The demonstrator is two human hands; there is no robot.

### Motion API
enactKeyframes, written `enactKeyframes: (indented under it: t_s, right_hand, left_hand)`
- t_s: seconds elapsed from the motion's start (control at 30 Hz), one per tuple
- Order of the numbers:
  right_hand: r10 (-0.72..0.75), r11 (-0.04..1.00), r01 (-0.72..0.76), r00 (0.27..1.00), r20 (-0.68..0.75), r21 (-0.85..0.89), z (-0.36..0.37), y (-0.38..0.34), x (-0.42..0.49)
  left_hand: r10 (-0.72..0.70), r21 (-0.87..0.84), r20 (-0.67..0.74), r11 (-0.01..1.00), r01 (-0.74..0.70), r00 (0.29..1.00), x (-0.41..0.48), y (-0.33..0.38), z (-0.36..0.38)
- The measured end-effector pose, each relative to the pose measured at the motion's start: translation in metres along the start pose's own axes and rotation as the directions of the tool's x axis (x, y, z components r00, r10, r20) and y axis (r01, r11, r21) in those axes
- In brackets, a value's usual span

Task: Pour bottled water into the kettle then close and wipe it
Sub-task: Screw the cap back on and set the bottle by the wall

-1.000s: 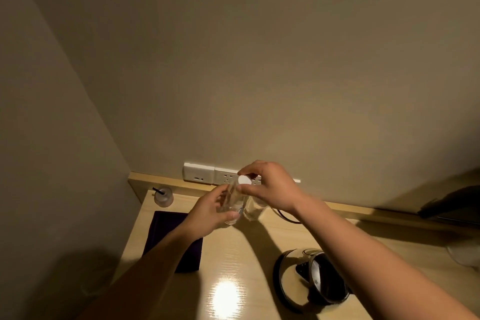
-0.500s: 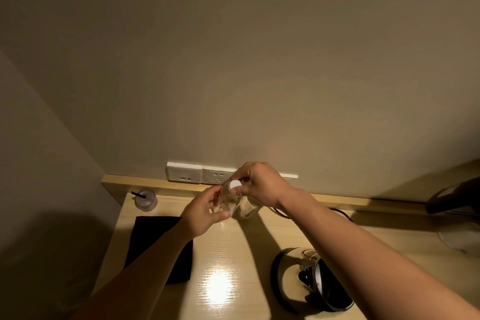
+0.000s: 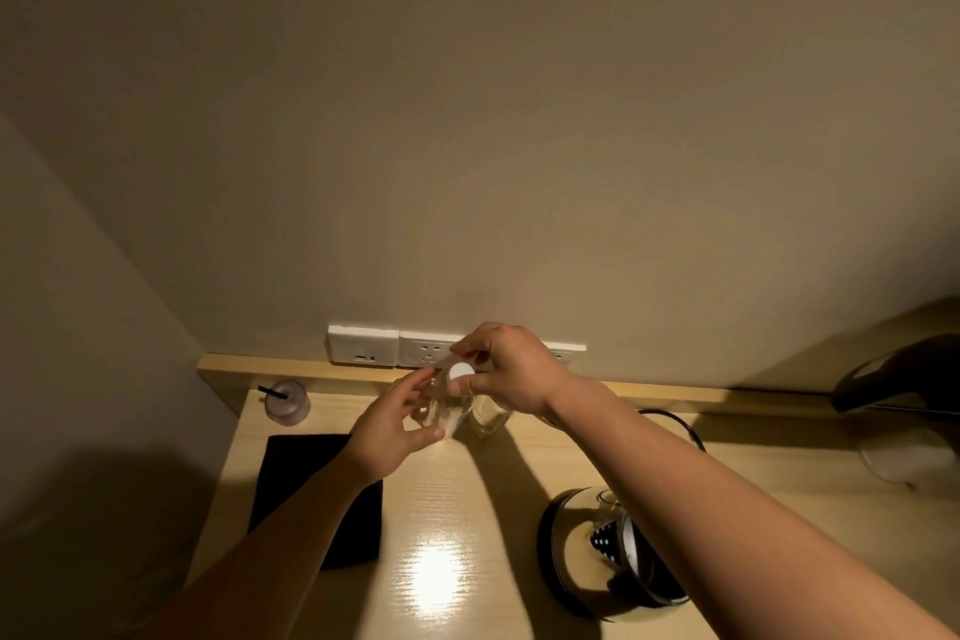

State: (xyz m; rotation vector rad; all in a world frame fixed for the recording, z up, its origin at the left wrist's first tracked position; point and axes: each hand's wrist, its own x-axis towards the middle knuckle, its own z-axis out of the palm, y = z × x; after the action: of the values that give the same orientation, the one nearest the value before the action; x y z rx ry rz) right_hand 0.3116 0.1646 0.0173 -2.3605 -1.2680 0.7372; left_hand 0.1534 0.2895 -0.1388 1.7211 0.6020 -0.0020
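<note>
**Bottle held near upright at the back of the table, cap pinched**

My left hand (image 3: 395, 431) curls its fingers and thumb round the body of the clear bottle (image 3: 442, 413). My right hand (image 3: 511, 372) pinches the white cap (image 3: 461, 372) between thumb and fingers. The bottle's long axis stands close to vertical, cap end up and tipped slightly towards me and to the right. It is held above the rear of the table (image 3: 467, 509), just in front of the wall sockets (image 3: 400, 346). The plastic is clear; I cannot tell its fill level.

A second clear bottle (image 3: 488, 418) stands just beside it, partly hidden by my right hand.

The kettle (image 3: 613, 551) sits near the front right, well apart from the bottle. Its lid is raised and its mouth open. I cannot tell its contents.

A dark cloth (image 3: 311, 483) lies flat on the left. A small cup (image 3: 287, 399) with a black straw in it stands at the back left corner.
</note>
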Motion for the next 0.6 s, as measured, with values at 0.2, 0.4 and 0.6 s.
enactKeyframes:
  t_s: [0.2, 0.4, 0.6]
  right_hand:
    - [0.02, 0.992, -0.002, 0.99, -0.137, 0.127, -0.039, 0.002, -0.05]
    - [0.102, 0.961, -0.024, 0.957, -0.273, 0.276, -0.101, 0.043, -0.167]
    - [0.219, 0.936, -0.152, 0.957, -0.188, 0.317, -0.112, 0.113, -0.277]
  left_hand:
    - [-0.028, -0.092, -0.075, 0.996, 0.021, 0.997, -0.051, 0.009, -0.027]
    - [0.005, -0.206, -0.084, 0.978, -0.022, 0.996, -0.122, 0.043, 0.001]
    - [0.018, -0.148, 0.184, 0.989, 0.01, 0.983, -0.141, 0.075, 0.101]
